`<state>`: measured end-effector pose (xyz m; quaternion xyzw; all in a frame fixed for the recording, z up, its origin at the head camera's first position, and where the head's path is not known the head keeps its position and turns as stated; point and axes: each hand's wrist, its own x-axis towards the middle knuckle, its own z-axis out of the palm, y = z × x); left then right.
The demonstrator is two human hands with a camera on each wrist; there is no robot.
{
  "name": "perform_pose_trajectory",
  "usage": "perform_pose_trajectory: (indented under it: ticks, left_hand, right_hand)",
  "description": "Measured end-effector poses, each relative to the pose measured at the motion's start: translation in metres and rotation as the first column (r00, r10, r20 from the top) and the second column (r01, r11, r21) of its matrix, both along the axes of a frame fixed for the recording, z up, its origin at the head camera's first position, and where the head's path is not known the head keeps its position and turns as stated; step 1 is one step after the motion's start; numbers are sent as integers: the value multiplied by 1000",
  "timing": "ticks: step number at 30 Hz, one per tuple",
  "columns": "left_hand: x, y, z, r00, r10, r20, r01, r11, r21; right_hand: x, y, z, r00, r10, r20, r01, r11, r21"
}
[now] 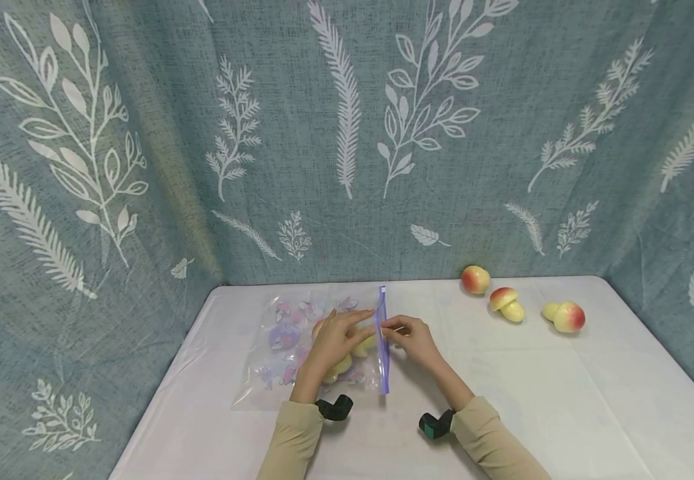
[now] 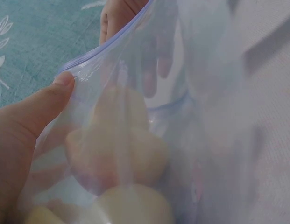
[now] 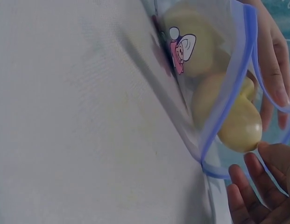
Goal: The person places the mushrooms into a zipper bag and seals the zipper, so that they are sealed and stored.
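Plastic bag (image 1: 285, 335): lying left of centre on the white tablecloth (image 1: 491, 363), clear and thin, showing off pink and lilac cartoon prints.
Purple rim (image 1: 385, 367): facing right and gaping, its two edges standing apart.
Yellow toy (image 3: 243, 128): sitting right in the bag's mouth, smooth and rounded, its glossy end showing past the rim's near edge.
Deeper in the bag: more pale, bulging toys nestling together, some red glowing through.
Left hand (image 1: 336, 339): spreading over the bag, fingers stretching out straight, thumb touching the rim.
Right hand (image 1: 411, 339): holding thumb and fingertip at the yellow toy's end; pinching or merely touching, cannot tell.
Far right: three red-and-yellow toys (image 1: 507, 305) lying loose, well apart from the bag.
Hidden: left hand and forearm covering much of the bagged toys from above; film clouding them in the left wrist view, leaving their number unclear; the right wrist frame cutting off the right hand.
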<state>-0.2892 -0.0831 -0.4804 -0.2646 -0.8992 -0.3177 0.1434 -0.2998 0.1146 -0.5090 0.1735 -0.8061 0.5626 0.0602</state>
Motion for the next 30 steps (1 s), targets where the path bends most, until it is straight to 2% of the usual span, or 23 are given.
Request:
perform_pose_trajectory:
  ticks: [12,30]
  left_hand:
    - [-1,1,1,1000,5,-10,-5,1000,-24]
    - [-1,1,0,1000,-3,-17,2,1000,-6]
  right_hand:
    - [-4,6,0,999,-21,-50,24,998,67]
    - [-5,7,-4,1000,13,2,-13,998,57]
